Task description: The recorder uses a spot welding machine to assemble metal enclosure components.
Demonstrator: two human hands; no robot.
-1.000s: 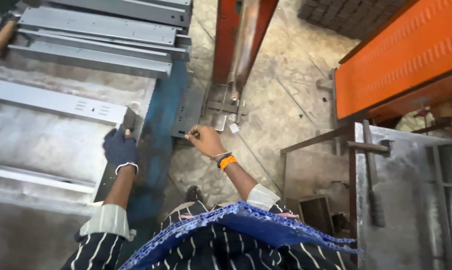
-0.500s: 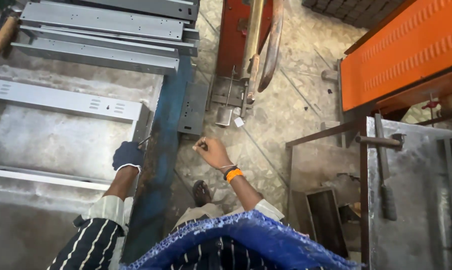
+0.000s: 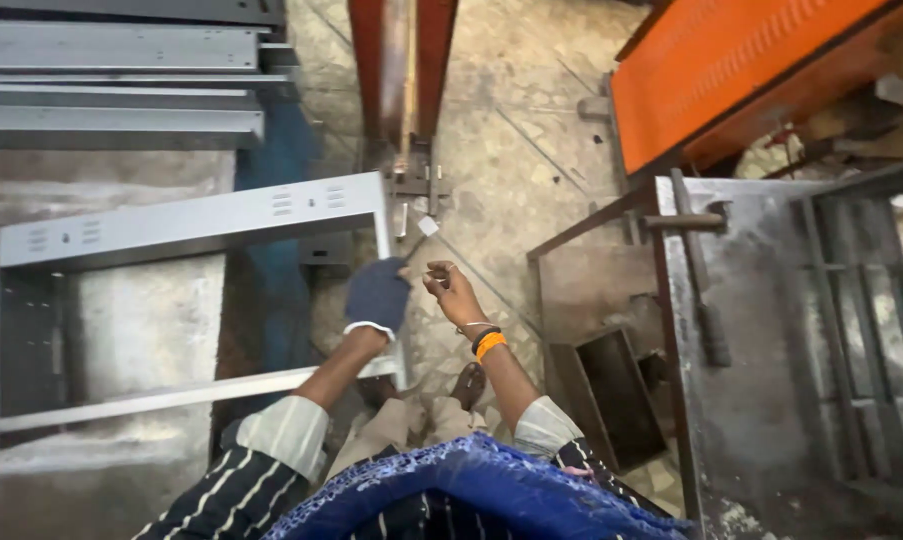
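Grey sheet-metal frame (image 3: 186, 225) is lying in the head view across the grey surface (image 3: 141, 330), its open rectangle spreading from the left edge to a right-hand upright that is overhanging the blue surface edge (image 3: 276, 290) and reaching out over the floor. The left hand (image 3: 376, 295), wearing a dark blue glove, is clenching that right upright near its upper corner, the grip closing around the thin metal edge. The right hand (image 3: 451, 290), bare, with a black and an orange wristband (image 3: 488, 343), is hovering just beside the glove with fingers curled loosely; whether it is pinching something small I cannot tell. A narrow strip of tiled floor (image 3: 516, 160) is running between the surface and the machines on the right, and the person's sandalled foot (image 3: 466, 385) is standing in it, so open room for swinging the frame is lying mostly toward the top of the view. Stacked grey metal channels (image 3: 121, 70) are crowding the surface beyond the frame. A red steel post (image 3: 401, 70) with a bracket at its base is standing close to the frame's corner. To the right, an orange perforated panel (image 3: 741, 70), a steel bench with a handled tool (image 3: 706, 290) and a dark open box (image 3: 601, 395) are hemming in the passage
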